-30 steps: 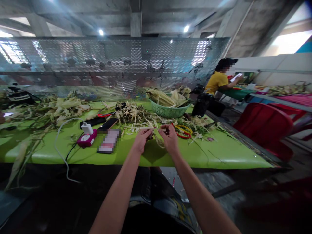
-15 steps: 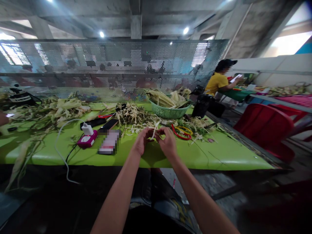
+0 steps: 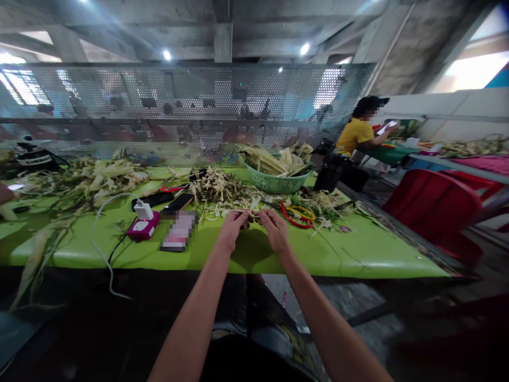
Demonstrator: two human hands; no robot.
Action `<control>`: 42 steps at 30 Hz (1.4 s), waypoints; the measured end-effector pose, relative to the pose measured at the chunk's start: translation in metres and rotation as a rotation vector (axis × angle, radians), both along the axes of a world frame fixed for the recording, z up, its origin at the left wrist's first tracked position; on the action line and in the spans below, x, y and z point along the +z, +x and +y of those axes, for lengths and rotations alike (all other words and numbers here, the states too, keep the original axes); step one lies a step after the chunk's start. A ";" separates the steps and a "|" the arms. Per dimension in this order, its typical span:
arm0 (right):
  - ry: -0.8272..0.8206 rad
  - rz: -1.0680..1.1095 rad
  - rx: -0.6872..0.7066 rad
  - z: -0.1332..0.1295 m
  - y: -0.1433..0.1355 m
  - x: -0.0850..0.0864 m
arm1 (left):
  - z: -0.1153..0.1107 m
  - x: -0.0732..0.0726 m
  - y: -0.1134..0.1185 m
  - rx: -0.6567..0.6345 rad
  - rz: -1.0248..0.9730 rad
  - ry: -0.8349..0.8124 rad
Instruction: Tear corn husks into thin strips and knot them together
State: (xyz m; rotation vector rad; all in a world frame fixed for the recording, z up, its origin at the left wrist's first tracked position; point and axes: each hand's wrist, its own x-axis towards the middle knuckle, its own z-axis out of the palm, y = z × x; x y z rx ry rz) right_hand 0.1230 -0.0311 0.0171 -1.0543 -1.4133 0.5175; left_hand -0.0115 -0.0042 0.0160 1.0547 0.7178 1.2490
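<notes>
Over the green tabletop (image 3: 318,260), my left hand (image 3: 234,228) and my right hand (image 3: 274,228) face each other, close together. Both have their fingers pinched on a thin pale strip of husk (image 3: 254,213), held between them. The fingers partly hide it. Just beyond lies a pile of knotted dry husk pieces (image 3: 218,185), with loose scraps near my fingertips. To the right of my right hand are red and yellow cord loops (image 3: 298,213). A green plastic basket (image 3: 274,182) holding corn husks (image 3: 262,159) stands behind.
Left of my hands lie a phone (image 3: 178,233), a dark phone (image 3: 177,203) and a magenta power socket (image 3: 143,227) with a white charger. More husks (image 3: 107,172) cover the left side. A red chair (image 3: 429,207) and a person in yellow (image 3: 353,135) are at right.
The pale strip was upright between my fingers; now it lies flatter, stretched between both hands. My hands have turned slightly and drawn a little apart at the fingertips.
</notes>
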 end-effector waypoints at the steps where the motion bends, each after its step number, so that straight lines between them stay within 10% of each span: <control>1: -0.027 0.058 0.037 0.000 0.000 0.000 | 0.001 -0.001 0.000 -0.006 -0.006 -0.002; 19: 0.153 -0.337 -0.153 0.005 0.003 -0.008 | 0.006 -0.007 0.005 0.023 0.080 0.096; 42: 0.029 -0.103 -0.137 0.005 0.003 0.000 | 0.003 -0.002 0.006 -0.044 -0.051 -0.018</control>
